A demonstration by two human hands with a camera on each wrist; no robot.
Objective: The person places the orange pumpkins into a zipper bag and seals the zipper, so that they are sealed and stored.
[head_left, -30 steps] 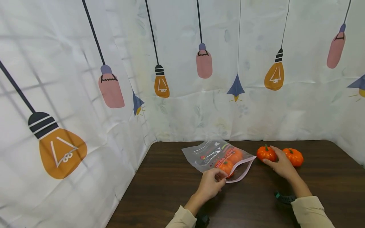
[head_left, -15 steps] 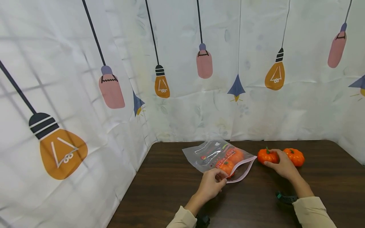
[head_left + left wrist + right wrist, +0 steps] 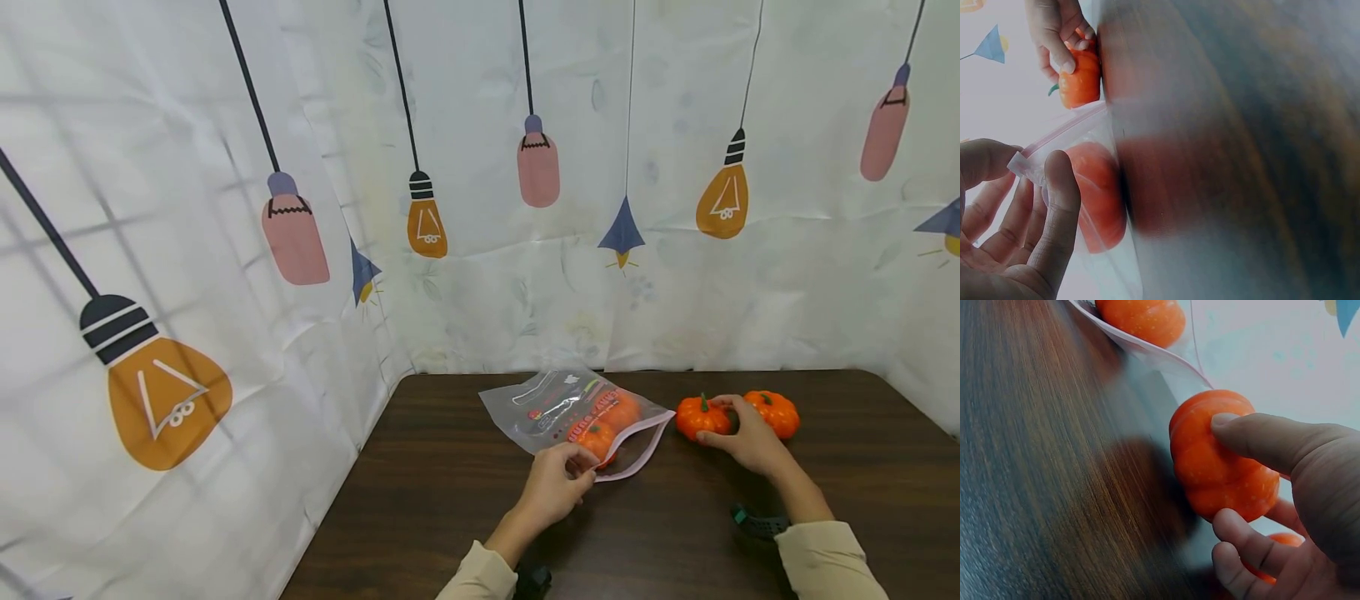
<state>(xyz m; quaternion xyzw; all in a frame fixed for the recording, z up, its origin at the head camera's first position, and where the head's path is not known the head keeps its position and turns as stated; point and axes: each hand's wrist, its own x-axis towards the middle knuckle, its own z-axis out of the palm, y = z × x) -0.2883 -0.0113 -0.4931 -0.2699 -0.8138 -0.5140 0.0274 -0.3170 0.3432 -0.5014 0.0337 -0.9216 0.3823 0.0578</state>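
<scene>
In the head view a clear zip bag (image 3: 517, 410) lies on the dark table, its pinkish mouth gaping toward the right front, with orange toy pumpkins (image 3: 595, 437) inside. My left hand (image 3: 553, 490) pinches the near corner of that mouth between thumb and fingers; the left wrist view shows the zip strip (image 3: 1060, 130) rising from the grip. Just right of the mouth, my right hand (image 3: 756, 443) holds a small orange pumpkin (image 3: 693, 419) with a green stem. In the right wrist view the thumb lies across this pumpkin (image 3: 1219, 459), fingers on its other side.
Another orange pumpkin (image 3: 776, 415) sits behind my right hand, near the table's back. Dark straps hang below both wrists, the right one (image 3: 759, 523) close over the wood tabletop (image 3: 645, 542). A white curtain (image 3: 480, 300) printed with lamps stands along the back and left.
My right hand has drawn slightly back toward me, its fingers now around the pumpkin's right side; the pumpkin has tipped a little. The left hand and bag have stayed put.
</scene>
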